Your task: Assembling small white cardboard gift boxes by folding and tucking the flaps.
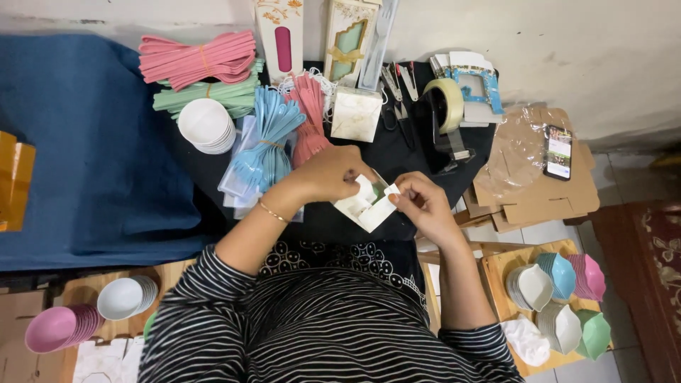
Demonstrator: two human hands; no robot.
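Both of your hands meet at the centre of the frame over the dark desk (397,152), and between them you hold 1 small white cardboard box (369,204), flat or only partly folded. Your left hand (328,174) is closed over its upper left corner, fingers curled down onto the card; your right hand (420,202) pinches a white flap at the box's right edge between thumb and fingertips. The box lies tilted, its long axis running from upper left toward lower right, so it sits just right of your left hand and just left of your right, touching both; neither hand is clearly nearer. Directly above the hands, near the middle of the frame, stands 1 finished cream box (356,113). Left of it lie bundles of blue plastic spoons (268,138), with pink (198,58) and green (209,98) bundles and a stack of white bowls (206,125) toward the upper left. A tape dispenser (445,113) and scissors (397,99) sit upper right, beside a phone (558,152) resting on flat brown cardboard (546,198). Stacked coloured bowls (560,284) fill the lower right, and more bowls (85,312) the lower left.
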